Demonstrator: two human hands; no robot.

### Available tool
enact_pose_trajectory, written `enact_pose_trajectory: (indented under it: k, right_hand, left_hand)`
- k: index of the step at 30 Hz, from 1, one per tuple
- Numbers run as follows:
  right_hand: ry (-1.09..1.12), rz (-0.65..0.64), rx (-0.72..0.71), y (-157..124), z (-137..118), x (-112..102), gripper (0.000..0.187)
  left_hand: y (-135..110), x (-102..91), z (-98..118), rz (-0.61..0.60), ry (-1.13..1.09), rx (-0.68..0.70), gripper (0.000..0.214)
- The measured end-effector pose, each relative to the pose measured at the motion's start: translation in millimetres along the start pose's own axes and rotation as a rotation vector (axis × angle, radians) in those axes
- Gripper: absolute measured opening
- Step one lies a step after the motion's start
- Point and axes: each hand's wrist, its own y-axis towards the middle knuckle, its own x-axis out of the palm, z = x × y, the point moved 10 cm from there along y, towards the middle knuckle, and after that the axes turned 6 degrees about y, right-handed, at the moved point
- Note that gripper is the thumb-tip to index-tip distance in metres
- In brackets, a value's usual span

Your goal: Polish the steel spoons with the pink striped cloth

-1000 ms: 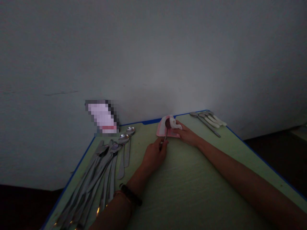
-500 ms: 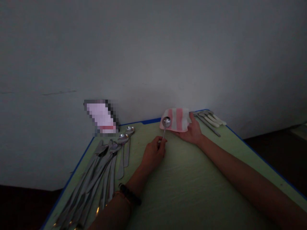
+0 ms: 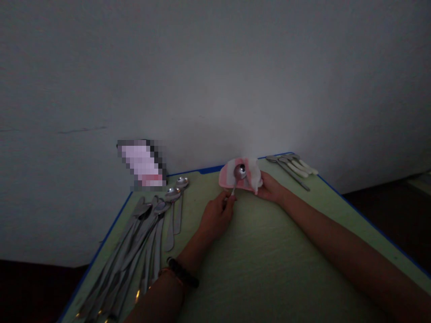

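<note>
The pink-and-white cloth [image 3: 227, 177] is held up above the far part of the tabletop [image 3: 256, 251]. The right hand [image 3: 271, 188] supports it from its right side; its fingers are mostly hidden behind the fabric, so I cannot tell how tightly they close. The left hand [image 3: 218, 213], nearer the wearer than the cloth, has its fingers clamped on the handle of a spoon [image 3: 240, 172], whose rounded bowl overlaps the cloth's striped face. Left of the cloth lies piled metal cutlery [image 3: 131, 253]; right of it, white-handled cutlery [image 3: 298, 167].
</note>
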Motion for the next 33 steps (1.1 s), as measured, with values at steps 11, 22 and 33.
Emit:
enact_pose_trajectory:
  k: [11, 22, 33]
  right_hand:
    - [0.083, 0.041, 0.049, 2, 3, 2, 0.025]
    - [-0.036, 0.011, 0.001, -8, -3, 8, 0.024]
    - [0.067, 0.006, 0.058, -7, 2, 8, 0.026]
  left_hand:
    - [-1, 0.1, -1, -0.019, -0.044, -0.010, 0.031]
    - [-1, 1.9, 5, -0.048, 0.036, 0.026, 0.040]
    - [-1, 2.8, 3, -0.060, 0.073, 0.023, 0.039]
